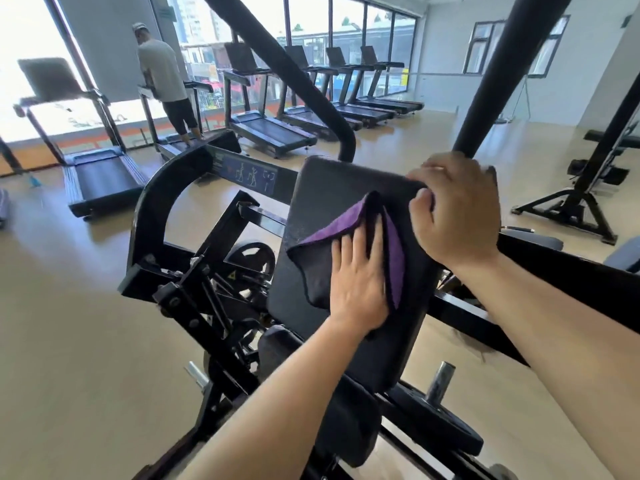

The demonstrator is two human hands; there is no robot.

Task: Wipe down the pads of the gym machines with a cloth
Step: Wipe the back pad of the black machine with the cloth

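A black back pad (pixel 329 188) of a plate-loaded gym machine stands tilted in the middle of the head view. On it lies a black and purple cloth (pixel 322 258). My left hand (pixel 358 278) presses the cloth flat against the pad with straight fingers. My right hand (pixel 453 209) grips the pad's upper right edge, fingers curled over the corner. Below the back pad sits the black seat pad (pixel 349 420), partly hidden by my left forearm.
The machine's black frame (pixel 194 292) and a weight plate (pixel 446 424) surround the pads. Two thick black bars (pixel 502 71) cross overhead. A row of treadmills (pixel 273 129) lines the windows, and a person (pixel 162 77) stands on one. A bench rack (pixel 588 188) stands at right.
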